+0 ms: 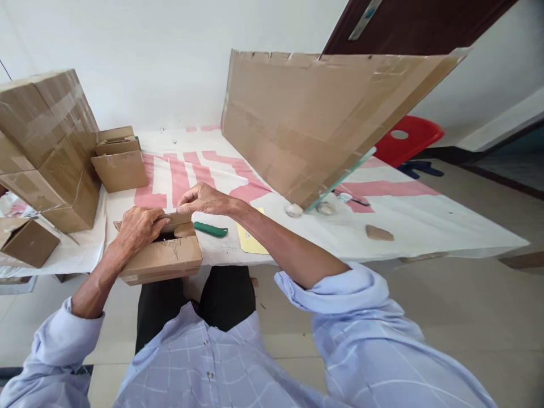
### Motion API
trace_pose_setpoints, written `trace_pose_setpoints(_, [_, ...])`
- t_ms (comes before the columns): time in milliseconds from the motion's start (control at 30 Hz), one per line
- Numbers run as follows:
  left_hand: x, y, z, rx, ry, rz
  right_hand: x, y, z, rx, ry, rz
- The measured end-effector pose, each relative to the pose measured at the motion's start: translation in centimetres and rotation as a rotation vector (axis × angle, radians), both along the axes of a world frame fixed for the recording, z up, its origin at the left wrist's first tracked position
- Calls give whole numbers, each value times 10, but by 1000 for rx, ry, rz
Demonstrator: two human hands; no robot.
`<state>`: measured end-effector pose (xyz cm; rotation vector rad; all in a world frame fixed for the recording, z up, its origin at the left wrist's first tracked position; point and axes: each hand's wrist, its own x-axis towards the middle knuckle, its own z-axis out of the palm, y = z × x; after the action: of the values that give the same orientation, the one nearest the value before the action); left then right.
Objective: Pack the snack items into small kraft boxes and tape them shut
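Left grip point(140, 226) is clasped over the small cardboard box point(165, 258), which sits open-topped at the near edge of the surface point(408, 209), while the right grip point(204, 198) meets its far flap, whether pinching or merely touching I cannot tell. Probably light and fairly stiff, with flaps that bend easily, the box seems best held by its side walls. Right forearm slants across over a yellow sheet point(251, 241), beside a green tool point(211, 229).
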<state>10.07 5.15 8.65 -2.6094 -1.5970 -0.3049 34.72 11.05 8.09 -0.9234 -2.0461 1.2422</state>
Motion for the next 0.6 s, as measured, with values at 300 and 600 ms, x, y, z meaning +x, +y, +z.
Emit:
trace_pose_setpoints(300, [7,11,9,-90,-8,60,-16,-31,-40,936,-305,-279])
trace_pose_setpoints(600, [15,18,11,-122,-30,26,-21,-22,-59,759,-43,-399])
